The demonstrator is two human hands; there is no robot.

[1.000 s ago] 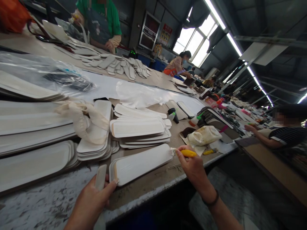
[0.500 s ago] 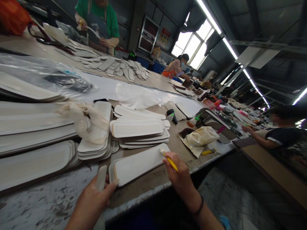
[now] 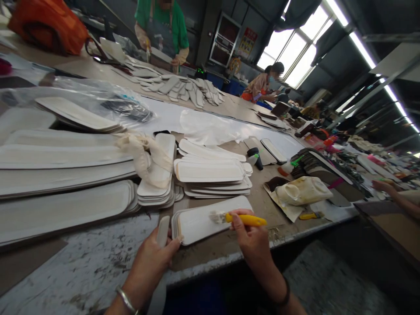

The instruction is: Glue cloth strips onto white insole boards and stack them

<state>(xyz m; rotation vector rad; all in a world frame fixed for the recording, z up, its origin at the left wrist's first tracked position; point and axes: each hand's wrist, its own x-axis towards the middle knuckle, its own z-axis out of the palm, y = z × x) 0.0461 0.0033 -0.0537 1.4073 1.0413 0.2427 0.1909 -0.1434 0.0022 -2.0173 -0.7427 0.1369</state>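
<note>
Fingers of the right hand (image 3: 254,243) close around the handle of a yellow brush (image 3: 250,220), its bristles pointing to 9 o'clock over a white panel (image 3: 200,222). Whether they carry anything wet is too small to tell. That panel lies on a few others, their ends showing at its 9 o'clock side, on the brown surface (image 3: 210,252). At its 8 o'clock, the left hand (image 3: 154,256) grasps a pale strip (image 3: 163,232) upright, thumb tip at the panel's near corner.

Slipping looks like the likeliest trouble: one thumb at one corner seems a light hold, so a hard stroke towards 2 o'clock could slide the panel off those beneath or swing it round. Gripping the strip too (it takes up most of that hand) probably leaves little to spare for steadying. A long stroke towards 8 o'clock might run bristles over the thumb or onto the strip.

Overshooting at 12 o'clock could mark the pile (image 3: 210,170), which lies near. Scraps (image 3: 275,234) at 3 o'clock might cling to the bristles if the brush dips off the panel's end. Further out there, the tub (image 3: 297,191) and spare brush (image 3: 310,215) seem far enough from the elbow's sweep.
</note>
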